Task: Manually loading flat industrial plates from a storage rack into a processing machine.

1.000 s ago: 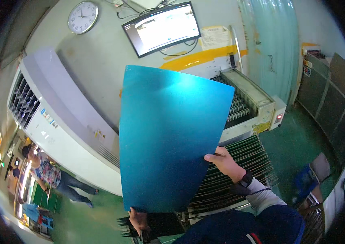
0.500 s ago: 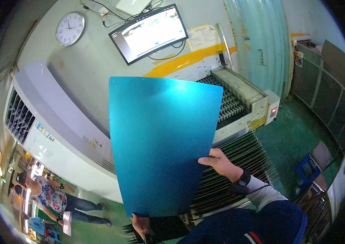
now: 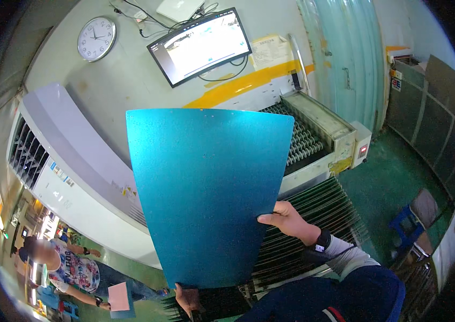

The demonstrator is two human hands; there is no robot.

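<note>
A large thin blue-green sheet (image 3: 208,193) with rounded corners is held up in front of me, its face lit brighter toward the top. My right hand (image 3: 290,221) pinches its right edge, thumb on the near face and the other fingers behind. At the bottom left corner, my left hand (image 3: 185,298) grips the sheet with the thumb showing at the edge; its other fingers are mostly hidden. Behind and below the sheet lies a slotted rack (image 3: 329,209) with many thin parallel bars.
Beyond the sheet stands a roller conveyor machine (image 3: 340,126). A white air conditioner (image 3: 82,155) is at left, with a wall screen (image 3: 200,47) and a clock (image 3: 97,38) above. At lower left a person (image 3: 77,268) carries a flat panel. A blue stool (image 3: 407,225) stands right.
The sheet's upper left corner has swung left, and its face catches light differently. Both hands keep their hold. The person at lower left has come closer, with the panel turned.
</note>
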